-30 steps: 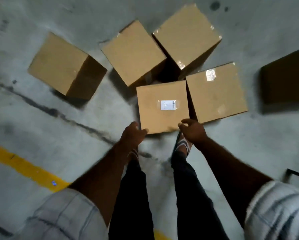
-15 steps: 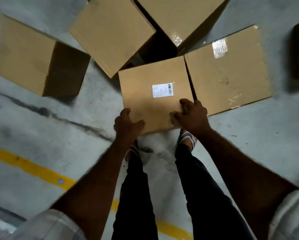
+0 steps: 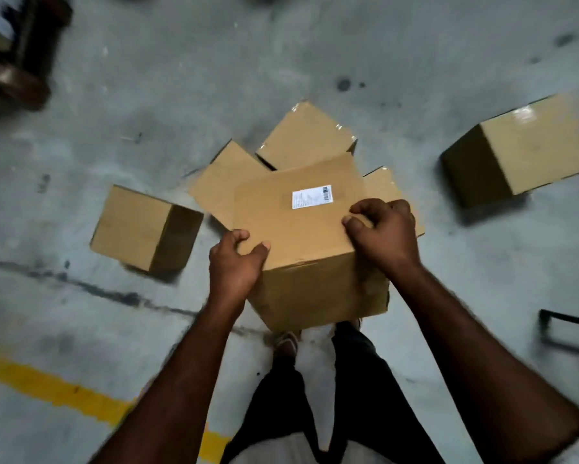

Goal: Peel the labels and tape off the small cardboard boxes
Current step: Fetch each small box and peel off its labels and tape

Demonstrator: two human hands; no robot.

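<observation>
I hold a brown cardboard box (image 3: 301, 236) lifted off the floor in front of my legs. A small white barcode label (image 3: 312, 196) is stuck on its top face. My left hand (image 3: 236, 266) grips the box's near left corner, thumb on top. My right hand (image 3: 383, 234) grips the right edge with fingers curled over the top face. Behind the held box, three more boxes (image 3: 306, 137) lie clustered on the floor, partly hidden; clear tape glints on the far one's corner.
One separate box (image 3: 144, 227) sits on the floor to the left, another box (image 3: 519, 150) with shiny tape on top lies at the right. Grey concrete floor (image 3: 315, 55) with a yellow line (image 3: 53, 390) near left. A dark object (image 3: 17, 65) stands top left, a black frame (image 3: 569, 333) at right.
Both hands closed on the labelled box and lifted it off the floor toward me. The view pulled back, so the other boxes look smaller and farther.
</observation>
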